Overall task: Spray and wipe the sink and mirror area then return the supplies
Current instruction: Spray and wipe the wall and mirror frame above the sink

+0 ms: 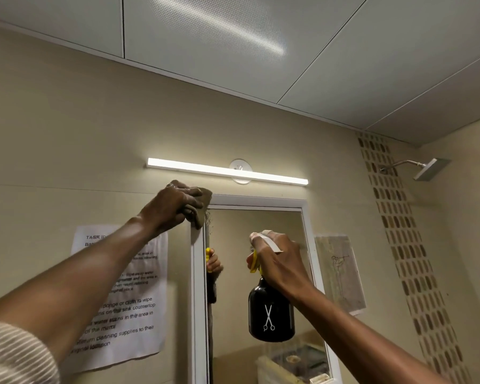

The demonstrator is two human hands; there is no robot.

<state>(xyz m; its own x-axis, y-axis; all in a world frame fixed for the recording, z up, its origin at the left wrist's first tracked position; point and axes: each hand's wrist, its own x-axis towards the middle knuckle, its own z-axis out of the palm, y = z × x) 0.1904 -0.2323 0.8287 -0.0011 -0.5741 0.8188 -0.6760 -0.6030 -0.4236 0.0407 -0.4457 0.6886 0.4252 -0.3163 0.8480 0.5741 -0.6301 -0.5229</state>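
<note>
A white-framed mirror (261, 225) hangs on the beige wall, seen from below. My left hand (178, 203) presses a brownish cloth (201, 214) against the mirror's top left corner. My right hand (277, 259) holds a black spray bottle (270, 311) with a white scissors logo, a white nozzle and a yellow trigger, raised in front of the glass. The bottle and hand are reflected at the mirror's left edge. The sink is out of view.
A lit strip light (227, 171) runs above the mirror. A printed task sheet (122, 300) is taped to the wall on the left, a drawing (340, 273) on the right. A shower head (430, 169) juts out at far right beside a mosaic tile strip (408, 259).
</note>
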